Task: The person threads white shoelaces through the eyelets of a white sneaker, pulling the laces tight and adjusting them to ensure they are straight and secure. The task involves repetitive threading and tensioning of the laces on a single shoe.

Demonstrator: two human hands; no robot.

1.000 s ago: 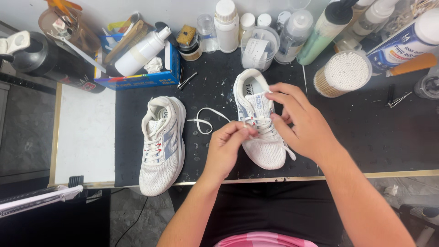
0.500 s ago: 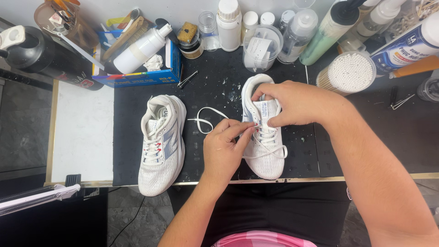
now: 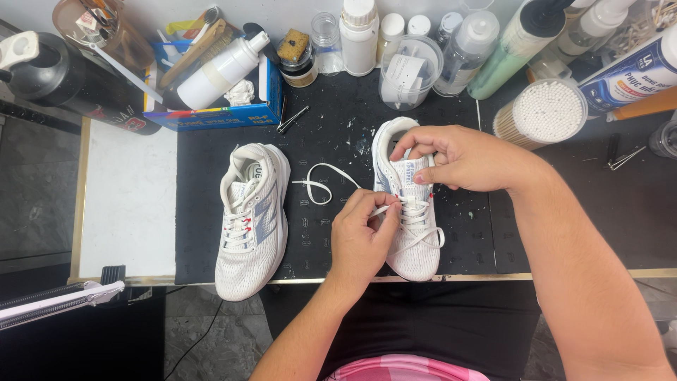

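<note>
The white sneaker is lying on the black mat, its long axis running near to far, toe toward the person and heel opening away. The left hand is curling beside its midfoot, fingers pinching the white lace, whose loose end is looping leftward. The right hand is reaching across from the right, fingertips pinching the tongue at the collar. Since half a second ago, the left hand is sitting closer to the eyelets. A second sneaker is lying parallel, well apart, left.
</note>
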